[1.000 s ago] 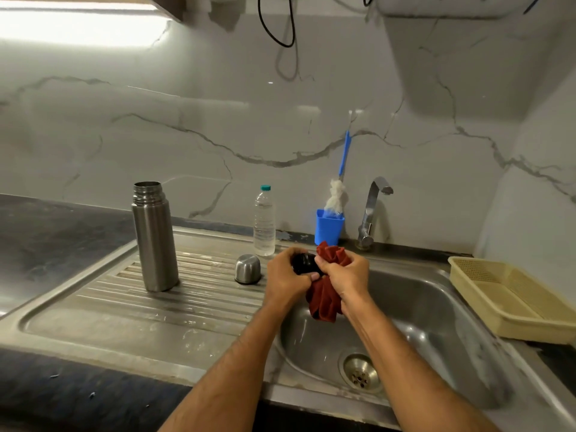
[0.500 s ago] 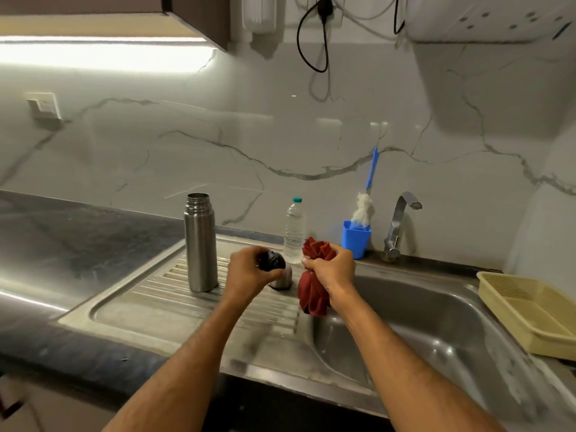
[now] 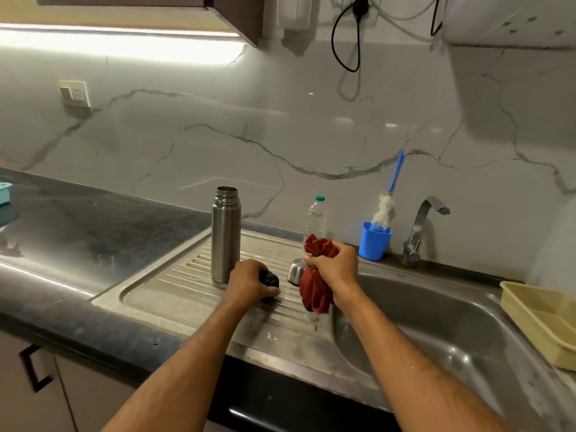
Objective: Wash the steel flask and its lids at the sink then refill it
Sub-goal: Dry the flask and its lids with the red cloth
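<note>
Gleaming steel flask [image 3: 225, 235] (lidless, upright)

1. A clear plastic water bottle with a green cap [image 3: 315, 218] stands upright at the back of the ribbed steel draining board [image 3: 187, 275].
2. A blue plastic cup [image 3: 374, 244] near the curved steel tap [image 3: 419, 227] holds a white-headed brush with a blue handle [image 3: 389, 198].
3. A pale yellow plastic basket [image 3: 542, 319] sits at the right edge.
4. A white wall switch plate [image 3: 74, 93] is on the veined marble backsplash [image 3: 218, 135].
5. A black cable [image 3: 346, 39] hangs above.
</note>
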